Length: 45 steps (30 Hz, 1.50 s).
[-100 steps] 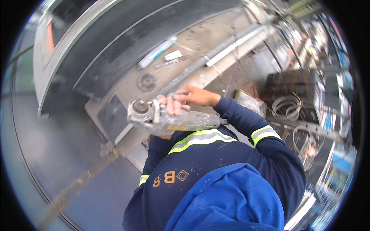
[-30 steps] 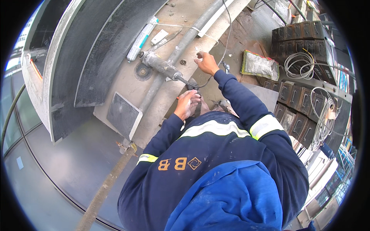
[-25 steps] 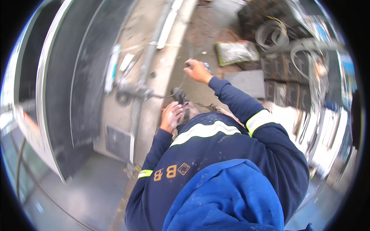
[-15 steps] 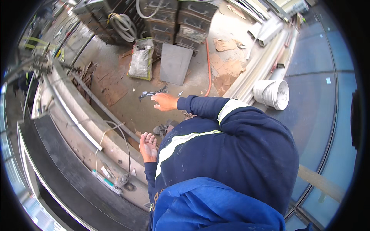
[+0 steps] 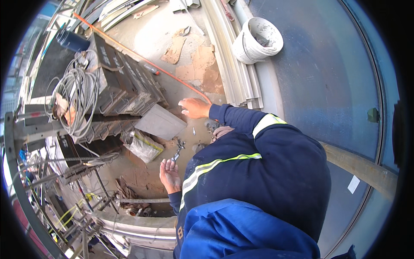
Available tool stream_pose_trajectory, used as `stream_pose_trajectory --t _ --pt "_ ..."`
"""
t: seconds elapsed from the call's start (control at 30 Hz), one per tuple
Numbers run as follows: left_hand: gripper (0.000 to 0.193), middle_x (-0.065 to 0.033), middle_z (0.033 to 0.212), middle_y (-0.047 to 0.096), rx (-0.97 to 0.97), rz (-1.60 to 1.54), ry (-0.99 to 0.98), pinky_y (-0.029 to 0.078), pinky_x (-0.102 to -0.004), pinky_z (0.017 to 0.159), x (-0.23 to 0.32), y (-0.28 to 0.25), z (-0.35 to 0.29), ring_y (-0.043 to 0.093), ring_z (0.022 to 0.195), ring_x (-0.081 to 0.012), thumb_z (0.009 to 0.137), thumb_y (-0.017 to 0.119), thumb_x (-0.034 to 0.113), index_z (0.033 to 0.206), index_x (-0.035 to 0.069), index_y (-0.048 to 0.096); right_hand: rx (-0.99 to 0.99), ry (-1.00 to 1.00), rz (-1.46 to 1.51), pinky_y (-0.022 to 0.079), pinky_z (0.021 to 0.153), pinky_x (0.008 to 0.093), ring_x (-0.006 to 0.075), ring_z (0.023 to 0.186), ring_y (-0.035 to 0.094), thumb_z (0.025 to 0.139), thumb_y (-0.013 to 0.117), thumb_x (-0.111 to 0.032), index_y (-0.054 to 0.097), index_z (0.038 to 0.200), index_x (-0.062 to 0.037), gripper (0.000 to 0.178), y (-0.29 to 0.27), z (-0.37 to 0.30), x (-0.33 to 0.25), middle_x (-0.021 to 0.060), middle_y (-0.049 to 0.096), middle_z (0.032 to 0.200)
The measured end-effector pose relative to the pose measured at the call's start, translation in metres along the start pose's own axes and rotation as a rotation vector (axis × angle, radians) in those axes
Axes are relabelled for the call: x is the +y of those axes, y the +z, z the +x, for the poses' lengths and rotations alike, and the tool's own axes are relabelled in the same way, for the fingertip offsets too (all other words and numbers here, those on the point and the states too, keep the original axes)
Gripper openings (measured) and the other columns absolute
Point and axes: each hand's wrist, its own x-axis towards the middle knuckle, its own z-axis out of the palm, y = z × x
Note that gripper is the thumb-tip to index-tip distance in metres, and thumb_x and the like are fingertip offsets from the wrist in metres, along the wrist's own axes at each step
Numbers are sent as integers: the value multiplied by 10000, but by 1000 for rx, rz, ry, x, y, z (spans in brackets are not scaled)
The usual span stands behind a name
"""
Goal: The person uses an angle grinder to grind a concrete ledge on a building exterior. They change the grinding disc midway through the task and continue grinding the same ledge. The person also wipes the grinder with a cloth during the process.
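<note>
My right hand (image 5: 195, 108) hovers in front of my body, its fingers loosely bent and apart, with nothing visible in them. Below and to its left, a grey flat panel (image 5: 161, 122) leans by a dark drawer cabinet (image 5: 129, 84). My left hand (image 5: 170, 176) is held low, palm up and fingers spread, and it is empty. Just past its fingertips in the picture lies a small dark and silvery item (image 5: 178, 149) on the floor, whose kind I cannot make out. A whitish sack (image 5: 142, 146) sits left of that, near the panel.
A white bucket (image 5: 258, 41) with some contents stands by long pale metal profiles (image 5: 230, 64). An orange hose (image 5: 172, 77) crosses the floor near torn cardboard (image 5: 202, 64). Coiled cable (image 5: 77, 97) rests on the cabinets. Blue-grey glass panels (image 5: 319, 77) run along the right.
My view and body have turned to the right, so the cabinets, sack and panel now appear farther left. Both hands stay raised and empty.
</note>
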Motion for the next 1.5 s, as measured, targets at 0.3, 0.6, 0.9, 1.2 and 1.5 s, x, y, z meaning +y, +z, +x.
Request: stream_pose_trajectory --t 0.3,0.6,0.9,1.2,1.5 --pt "462 -55 1149 726 -392 318 -65 509 -384 945 54 73 118 688 1045 -232 1023 630 466 1285 86 627 500 407 156 528 792 503 424 884 699 879 748 -310 629 917 5 339 -94 -21 9 221 701 881" --pt "750 -172 1535 485 -770 111 -115 377 -499 1172 107 284 119 473 1414 -304 1061 404 619 1507 18 436 569 -489 389 396 1182 505 363 1368 548 982 512 -701 680 1335 -39 768 -115 92 -108 272 584 1441" --pt "741 -186 1498 550 -741 147 59 364 -503 1194 146 449 139 495 1407 -327 1060 427 610 1508 22 463 623 20 -15 413 1118 543 335 1268 580 985 617 -431 551 1424 -12 610 -186 164 124 214 584 1409" --pt "302 -102 1171 718 -215 753 -93 521 -408 905 86 447 200 684 1083 -235 1072 591 311 1178 34 650 794 993 48 529 889 541 421 1042 677 933 679 -268 690 1165 -5 351 -351 -6 432 225 721 1071" --pt "311 -127 1032 729 -318 1014 -26 549 -344 833 68 563 225 713 940 -217 1068 611 285 1101 -21 660 189 1061 -538 437 969 455 280 1162 605 950 598 -194 788 946 -140 198 -349 -13 557 74 710 1121"
